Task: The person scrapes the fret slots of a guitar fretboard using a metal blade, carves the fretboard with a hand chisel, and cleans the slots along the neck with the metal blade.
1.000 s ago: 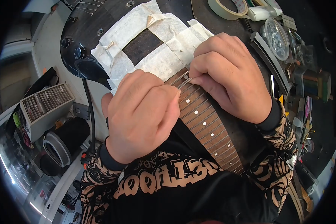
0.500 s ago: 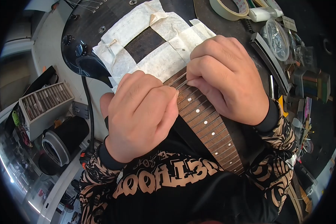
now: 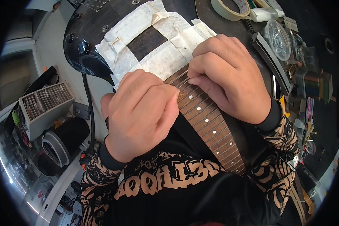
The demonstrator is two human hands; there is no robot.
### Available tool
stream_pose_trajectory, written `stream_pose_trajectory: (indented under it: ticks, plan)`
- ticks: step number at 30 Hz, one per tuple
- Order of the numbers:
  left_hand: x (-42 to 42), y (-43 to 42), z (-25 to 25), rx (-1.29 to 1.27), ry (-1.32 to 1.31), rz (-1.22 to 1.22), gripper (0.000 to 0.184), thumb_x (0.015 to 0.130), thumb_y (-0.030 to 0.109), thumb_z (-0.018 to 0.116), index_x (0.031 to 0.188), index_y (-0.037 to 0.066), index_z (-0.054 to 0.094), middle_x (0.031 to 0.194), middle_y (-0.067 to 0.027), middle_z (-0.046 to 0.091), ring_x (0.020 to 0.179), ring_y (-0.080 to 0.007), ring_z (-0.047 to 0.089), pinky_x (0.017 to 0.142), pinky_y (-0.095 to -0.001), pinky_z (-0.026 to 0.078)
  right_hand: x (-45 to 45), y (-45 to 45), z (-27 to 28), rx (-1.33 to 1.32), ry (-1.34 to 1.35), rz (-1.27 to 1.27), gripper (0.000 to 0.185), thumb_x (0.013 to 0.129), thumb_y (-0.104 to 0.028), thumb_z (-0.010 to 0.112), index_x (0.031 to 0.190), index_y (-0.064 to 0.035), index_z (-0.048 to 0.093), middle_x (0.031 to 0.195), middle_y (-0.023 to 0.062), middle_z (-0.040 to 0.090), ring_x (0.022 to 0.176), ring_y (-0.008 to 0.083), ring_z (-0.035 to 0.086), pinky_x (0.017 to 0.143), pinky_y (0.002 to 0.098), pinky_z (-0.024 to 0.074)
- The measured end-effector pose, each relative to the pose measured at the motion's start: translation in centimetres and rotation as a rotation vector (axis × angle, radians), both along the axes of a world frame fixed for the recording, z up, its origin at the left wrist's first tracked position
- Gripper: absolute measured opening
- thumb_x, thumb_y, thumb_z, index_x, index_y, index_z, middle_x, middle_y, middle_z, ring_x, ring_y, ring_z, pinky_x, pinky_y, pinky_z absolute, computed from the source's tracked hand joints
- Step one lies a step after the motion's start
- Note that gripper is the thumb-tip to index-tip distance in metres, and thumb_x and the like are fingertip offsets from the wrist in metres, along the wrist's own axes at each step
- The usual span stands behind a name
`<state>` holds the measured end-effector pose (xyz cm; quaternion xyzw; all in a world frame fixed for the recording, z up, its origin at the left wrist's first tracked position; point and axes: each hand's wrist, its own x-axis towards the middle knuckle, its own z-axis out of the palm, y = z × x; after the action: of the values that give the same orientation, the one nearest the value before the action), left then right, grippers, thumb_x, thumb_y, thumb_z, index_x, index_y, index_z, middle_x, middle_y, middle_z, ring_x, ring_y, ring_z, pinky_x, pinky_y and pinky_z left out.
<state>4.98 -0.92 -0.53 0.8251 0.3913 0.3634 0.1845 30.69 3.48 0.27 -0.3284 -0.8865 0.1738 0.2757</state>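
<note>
A guitar fretboard (image 3: pixel 206 121) with white dot inlays runs diagonally below my hands. Masking tape (image 3: pixel 160 62) covers the dark guitar body (image 3: pixel 76 62) above it, around a bare dark rectangle. My left hand (image 3: pixel 141 113) pinches one end of a thin metal strip (image 3: pixel 183 82) at the fretboard's left edge. From the other side, my right hand (image 3: pixel 229 81) pinches the opposite end. Both hands are closed, fingers curled. The strip lies along the frets; its exact kind is partly hidden by my fingertips. Reddish-brown shavings (image 3: pixel 181 99) lie on the wood beside my left fingertips.
A tape roll (image 3: pixel 229 16), a white bottle (image 3: pixel 265 14) and a round plastic container (image 3: pixel 278 39) sit at upper right. A long metal bar (image 3: pixel 272 62) lies near my right hand. At left stand a slotted box (image 3: pixel 49 107) and a black cylinder (image 3: pixel 66 141).
Both hands have shifted very slightly, still pinching the thin strip over the frets. The view has moved a little; otherwise the guitar and tape look the same.
</note>
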Motion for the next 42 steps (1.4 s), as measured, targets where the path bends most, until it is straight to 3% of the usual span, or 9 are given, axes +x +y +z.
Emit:
stream_pose_trajectory:
  ticks: [10, 13, 16, 42]
  plan:
    - [-0.1, 0.3, -0.6, 0.045, -0.008, 0.004, 0.026, 0.081, -0.004, 0.09, 0.102, 0.005, 0.076, 0.094, -0.0072, 0.069, 0.082, -0.0287, 0.069, 0.068, -0.0409, 0.051, -0.2, 0.3, 0.0, 0.035, -0.005, -0.004, 0.028, 0.088, -0.004, 0.09, 0.108, -0.0097, 0.071, 0.111, 0.0055, 0.071, 0.104, 0.032, 0.068, 0.091, 0.0441, 0.052]
    - [0.0, -0.2, 0.7, -0.029, 0.031, 0.065, 0.024, 0.086, -0.014, 0.088, 0.104, 0.0, 0.079, 0.091, -0.0108, 0.073, 0.078, -0.0264, 0.069, 0.069, -0.0375, 0.052, 0.3, 0.5, 0.5, -0.003, -0.013, 0.003, 0.029, 0.088, -0.003, 0.09, 0.109, -0.0096, 0.071, 0.111, 0.0058, 0.07, 0.103, 0.0325, 0.068, 0.092, 0.0441, 0.0519]
    - [0.0, -0.5, 0.8, -0.037, 0.032, 0.072, 0.024, 0.086, -0.014, 0.088, 0.104, 0.0, 0.079, 0.092, -0.0102, 0.073, 0.078, -0.0251, 0.069, 0.068, -0.0365, 0.052, 0.7, 0.7, 0.7, -0.016, -0.02, 0.01, 0.029, 0.088, -0.002, 0.09, 0.109, -0.0097, 0.071, 0.111, 0.0058, 0.07, 0.104, 0.0326, 0.068, 0.093, 0.0443, 0.0517]
    - [0.1, 0.1, 0.1, 0.043, 0.028, 0.008, 0.022, 0.086, -0.013, 0.087, 0.103, 0.0, 0.078, 0.091, -0.0121, 0.073, 0.079, -0.0303, 0.07, 0.071, -0.0404, 0.054, -0.1, 0.0, 0.0, 0.028, -0.005, -0.007, 0.025, 0.088, -0.005, 0.089, 0.107, -0.0112, 0.074, 0.112, 0.0047, 0.071, 0.112, 0.0327, 0.068, 0.096, 0.0443, 0.0524]
